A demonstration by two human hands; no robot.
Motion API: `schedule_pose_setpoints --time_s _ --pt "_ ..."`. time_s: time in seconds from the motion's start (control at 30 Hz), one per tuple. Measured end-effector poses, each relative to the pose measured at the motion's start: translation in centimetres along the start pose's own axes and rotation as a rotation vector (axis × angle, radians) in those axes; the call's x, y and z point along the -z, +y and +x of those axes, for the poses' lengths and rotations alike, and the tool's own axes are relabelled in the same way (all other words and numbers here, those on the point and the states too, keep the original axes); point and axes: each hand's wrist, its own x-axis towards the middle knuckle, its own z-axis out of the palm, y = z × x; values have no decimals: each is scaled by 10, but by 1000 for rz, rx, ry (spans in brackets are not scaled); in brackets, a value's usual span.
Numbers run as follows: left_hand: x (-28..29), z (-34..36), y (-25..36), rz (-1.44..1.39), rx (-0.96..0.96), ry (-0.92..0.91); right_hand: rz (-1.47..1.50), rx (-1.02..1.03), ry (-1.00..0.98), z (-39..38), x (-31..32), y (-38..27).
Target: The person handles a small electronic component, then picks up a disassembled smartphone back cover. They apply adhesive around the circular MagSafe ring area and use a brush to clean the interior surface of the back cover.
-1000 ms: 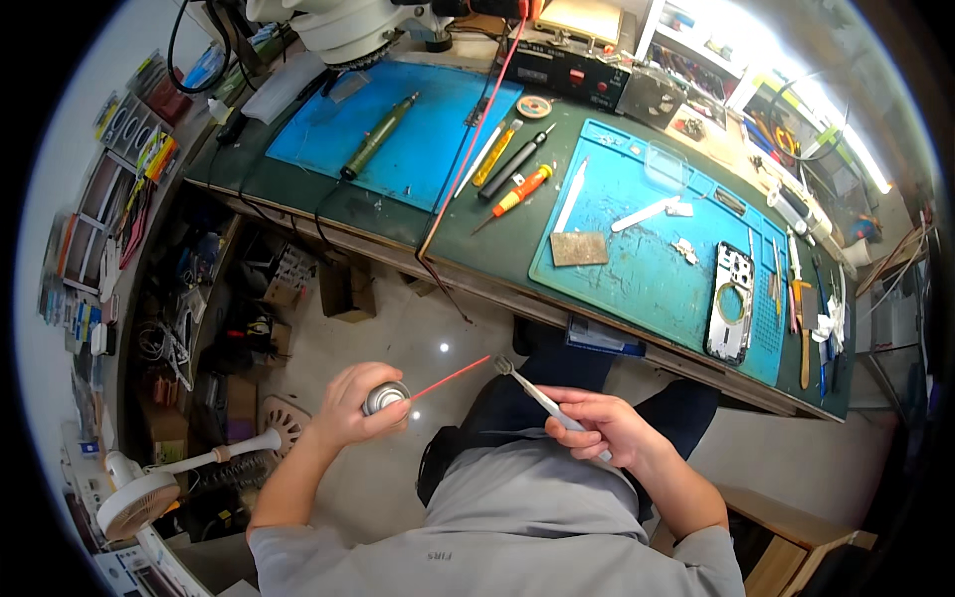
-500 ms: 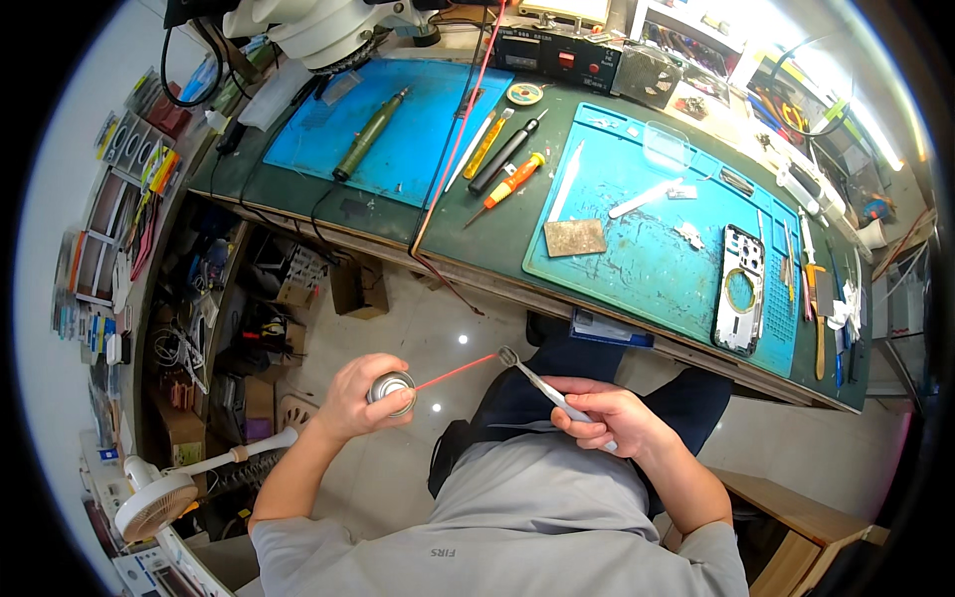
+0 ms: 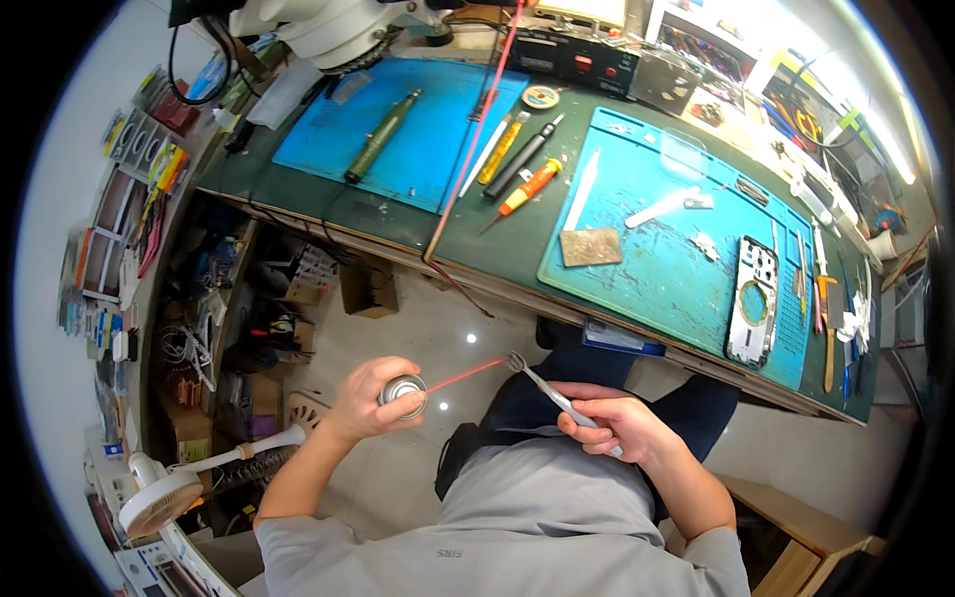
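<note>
Over my lap, my left hand [image 3: 360,400] is wrapped round a spray can [image 3: 404,390], with a finger on its top. A thin red straw [image 3: 468,374] runs from the can's nozzle toward the right. Its tip ends at, or very near, a small dark ring-shaped part [image 3: 513,360]; whether they touch I cannot tell. Grey tweezers [image 3: 549,389] hold that part at their points. My right hand [image 3: 629,426] pinches the tweezers' handle between thumb and fingers.
Ahead stands a workbench with two blue mats [image 3: 676,298]. A phone frame [image 3: 753,303], a metal plate [image 3: 591,248], an orange screwdriver [image 3: 530,187] and a green cylindrical tool [image 3: 383,137] lie there. A microscope [image 3: 338,35] overhangs the back left; a white fan [image 3: 159,497] stands lower left.
The bench has shifted slightly right and down in the picture. Both hands keep their holds, and the straw still points at the ring-shaped part.
</note>
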Motion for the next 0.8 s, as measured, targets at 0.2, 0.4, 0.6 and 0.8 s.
schedule_pose_setpoints --time_s 0.2,0.4,0.6,0.8 --pt "31 17 -33 46 190 341 -360 163 -7 -1 -33 7" --pt "90 86 -135 121 331 940 -1582 927 22 18 -85 25" --pt "113 112 -217 556 529 1032 -1457 1062 307 -25 -59 21" --pt "119 131 -273 524 512 1124 -1271 1220 742 -82 -12 36"
